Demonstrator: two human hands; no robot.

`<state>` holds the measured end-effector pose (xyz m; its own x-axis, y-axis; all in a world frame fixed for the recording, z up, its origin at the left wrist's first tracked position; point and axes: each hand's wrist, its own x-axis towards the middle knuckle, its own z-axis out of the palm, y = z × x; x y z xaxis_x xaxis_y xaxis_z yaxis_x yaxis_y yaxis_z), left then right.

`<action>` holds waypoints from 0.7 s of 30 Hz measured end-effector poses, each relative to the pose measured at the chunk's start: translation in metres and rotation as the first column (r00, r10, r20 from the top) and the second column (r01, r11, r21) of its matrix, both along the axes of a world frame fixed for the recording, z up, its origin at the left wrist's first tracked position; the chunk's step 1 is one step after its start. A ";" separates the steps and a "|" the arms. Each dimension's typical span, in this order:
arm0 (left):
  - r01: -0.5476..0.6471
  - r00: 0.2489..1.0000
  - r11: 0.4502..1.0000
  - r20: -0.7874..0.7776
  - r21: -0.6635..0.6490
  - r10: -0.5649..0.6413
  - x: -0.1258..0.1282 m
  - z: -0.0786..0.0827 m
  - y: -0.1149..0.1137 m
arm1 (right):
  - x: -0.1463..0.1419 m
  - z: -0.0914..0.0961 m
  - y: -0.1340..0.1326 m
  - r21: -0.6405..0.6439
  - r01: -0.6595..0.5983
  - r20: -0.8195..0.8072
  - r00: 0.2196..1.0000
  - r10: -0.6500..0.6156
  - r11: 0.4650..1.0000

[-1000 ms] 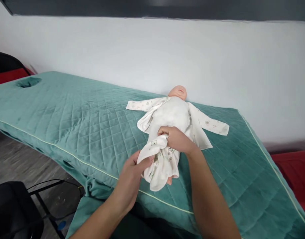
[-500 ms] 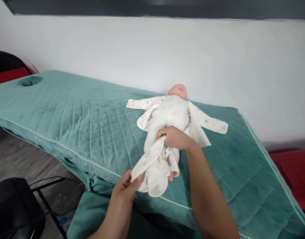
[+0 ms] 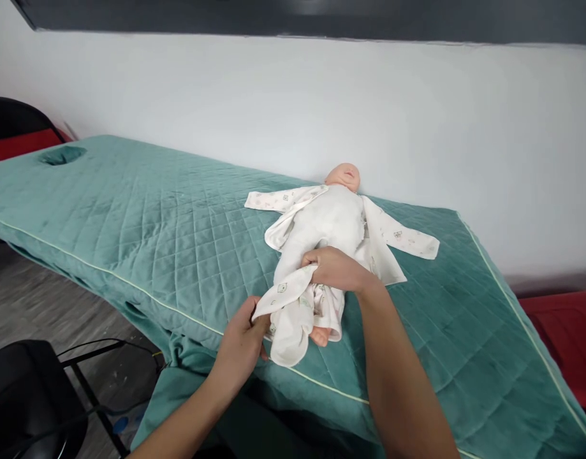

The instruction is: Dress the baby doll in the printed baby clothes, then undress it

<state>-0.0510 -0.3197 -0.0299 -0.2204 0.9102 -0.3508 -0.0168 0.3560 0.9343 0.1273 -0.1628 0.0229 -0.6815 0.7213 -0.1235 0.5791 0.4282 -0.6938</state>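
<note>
A baby doll (image 3: 329, 220) with a white cloth body lies on its back on the green quilted bed, head toward the wall. Under it spreads an open white baby jacket (image 3: 407, 241) with small prints, sleeves stretched to both sides. White printed baby pants (image 3: 293, 322) are bunched around the doll's lower legs, and one foot (image 3: 320, 336) shows below a leg opening. My left hand (image 3: 245, 338) is closed on the near left edge of the pants. Higher up, at the doll's thighs, my right hand (image 3: 338, 268) grips their upper part; its fingertips are partly hidden.
The green bed (image 3: 178, 210) runs along a white wall and has a face hole (image 3: 63, 155) at its far left. A black chair (image 3: 32, 395) stands on the floor at lower left. Red seats (image 3: 567, 338) show at the right edge and behind the bed's left end.
My left hand has moved up slightly and turned, lifting the pants' edge. More of the doll's foot now shows below the cloth. My right hand has stayed nearly in place.
</note>
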 end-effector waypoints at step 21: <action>0.082 0.986 0.982 0.133 0.168 -0.105 -0.022 -0.012 0.030 | 0.014 0.006 -0.001 -0.173 -0.035 -0.169 0.986 0.005 0.984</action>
<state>-0.0727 -0.2898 -0.0422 -0.0906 0.9714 -0.2195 -0.1259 0.2074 0.9701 0.1415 -0.1637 0.0292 -0.7173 0.6847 -0.1293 0.4408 0.3021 -0.8452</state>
